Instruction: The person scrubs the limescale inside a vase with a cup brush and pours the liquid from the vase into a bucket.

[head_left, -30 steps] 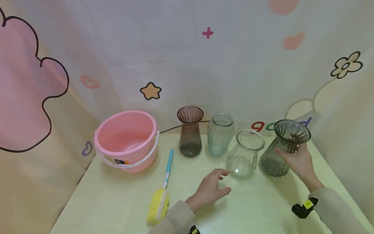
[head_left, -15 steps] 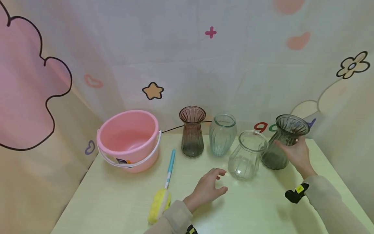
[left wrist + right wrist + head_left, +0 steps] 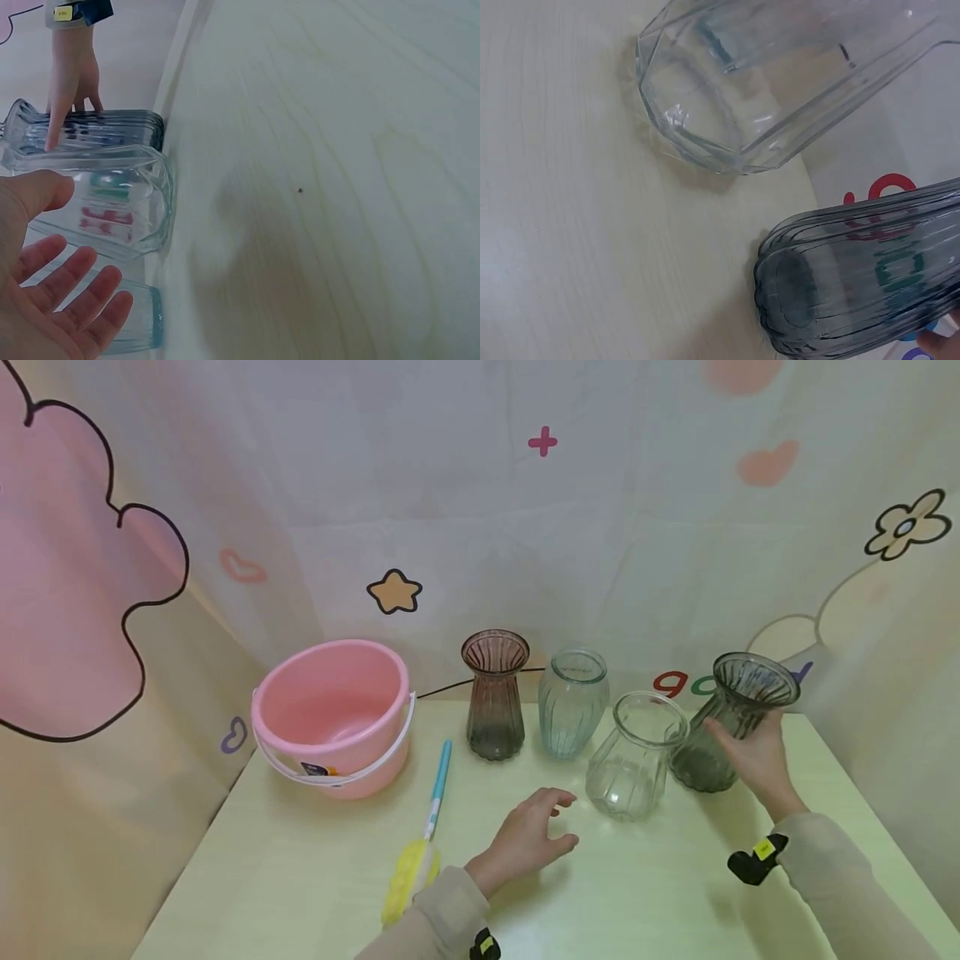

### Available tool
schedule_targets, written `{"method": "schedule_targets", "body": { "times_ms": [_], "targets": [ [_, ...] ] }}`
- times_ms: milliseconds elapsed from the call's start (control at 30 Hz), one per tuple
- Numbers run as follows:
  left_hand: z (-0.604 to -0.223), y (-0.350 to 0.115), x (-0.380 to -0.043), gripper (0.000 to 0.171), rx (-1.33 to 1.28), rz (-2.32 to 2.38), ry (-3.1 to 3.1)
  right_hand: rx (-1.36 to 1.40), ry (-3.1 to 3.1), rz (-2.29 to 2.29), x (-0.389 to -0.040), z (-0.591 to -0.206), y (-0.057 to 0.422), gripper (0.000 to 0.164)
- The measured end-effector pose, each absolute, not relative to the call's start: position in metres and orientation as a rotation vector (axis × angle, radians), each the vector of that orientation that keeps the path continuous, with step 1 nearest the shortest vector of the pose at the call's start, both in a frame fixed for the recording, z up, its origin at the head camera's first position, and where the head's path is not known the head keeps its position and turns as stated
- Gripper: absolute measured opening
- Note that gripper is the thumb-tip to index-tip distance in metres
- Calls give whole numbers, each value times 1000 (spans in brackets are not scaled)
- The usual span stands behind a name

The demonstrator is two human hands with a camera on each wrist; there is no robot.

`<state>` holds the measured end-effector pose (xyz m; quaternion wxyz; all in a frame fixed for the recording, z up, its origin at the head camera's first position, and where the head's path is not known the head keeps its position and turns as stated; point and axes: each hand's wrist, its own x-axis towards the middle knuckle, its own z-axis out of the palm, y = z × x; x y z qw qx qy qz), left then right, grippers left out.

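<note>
My right hand (image 3: 759, 760) grips the dark grey fluted glass vase (image 3: 701, 758) at its neck, thumb in front; its other fingers are mostly hidden behind the glass. That vase stands at the back right of the table. Just left of it is a clear glass vase (image 3: 626, 781) with a wide rim. My left hand (image 3: 522, 837) hovers in front of the clear vase, holding nothing, its fingers loosely bent and apart, as the left wrist view also shows of this hand (image 3: 64, 296). Further left stand a pale blue glass vase (image 3: 573, 714) and a reddish-brown one (image 3: 495, 710).
A pink bucket (image 3: 382, 760) with a white handle stands at the back left. Between it and my left arm lies a sponge brush (image 3: 408, 872) with a yellow head and blue handle. A printed curtain (image 3: 480, 527) hangs directly behind the row of vases.
My right hand has shifted the grey vase back, closer to the curtain, and it has stayed there over the last half second. My left hand has drawn slightly away from the clear vase.
</note>
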<state>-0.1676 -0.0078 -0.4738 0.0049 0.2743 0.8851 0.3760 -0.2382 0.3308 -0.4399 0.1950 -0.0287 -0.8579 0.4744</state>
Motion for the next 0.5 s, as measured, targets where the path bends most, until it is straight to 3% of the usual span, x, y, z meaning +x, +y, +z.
{"method": "schedule_targets", "body": {
  "times_ms": [100, 300, 500],
  "targets": [
    [-472, -13, -169, 44, 849, 1162, 2778, -62, -2395, 1268, -235, -439, 329, 78],
    [-463, -26, -180, 43, 891, 1082, 2828, -355, -2483, 1007, -210, -439, 323, 73],
    [-441, -47, -197, 43, 913, 889, 2874, -169, -2575, 803, -192, -434, 310, 41]
  ]
}}
